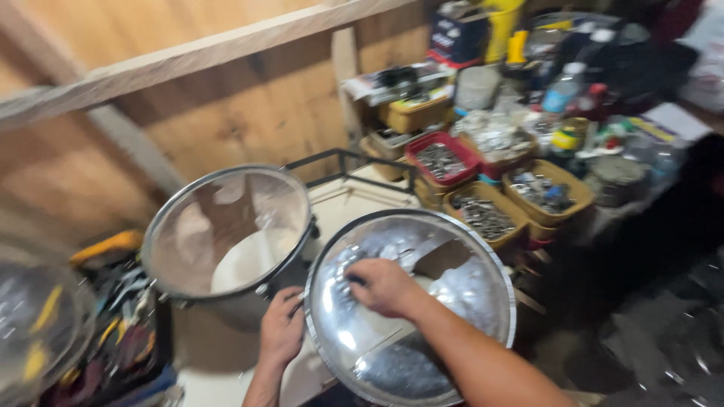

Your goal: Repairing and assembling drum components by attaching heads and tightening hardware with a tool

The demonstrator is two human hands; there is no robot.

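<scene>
The domed glass lid (pixel 411 309) w/ a metal rim sat low centre, tilted toward the camera and lifted off the surface, just right of the metal pot (pixel 226 241). Right hand (pixel 385 286) lay on top of the dome, fingers curled shut around what looked like a dark knob, prob. to steady it from above. Left hand (pixel 282 328) was at the lid's left rim, fingers closed on the edge, so the lid was supported at two points rather than dangling from the knob. The pot stood upright w/ a second glass lid on it, pale contents showing through; it sat beside a black metal frame (pixel 343 164) on a pale surface (pixel 339 207).

Further right, small trays of hardware (pixel 483 215) were packed side by side, bottles and boxes behind them against the wooden wall (pixel 249 113).

Hard to make out: the knob was mostly covered by the fingers; the lid's lower edge was cut off by the frame; the tray contents were blurred; another round glassy thing (pixel 34 324) at far left was smeared, w/ tools beside it indistinct.
</scene>
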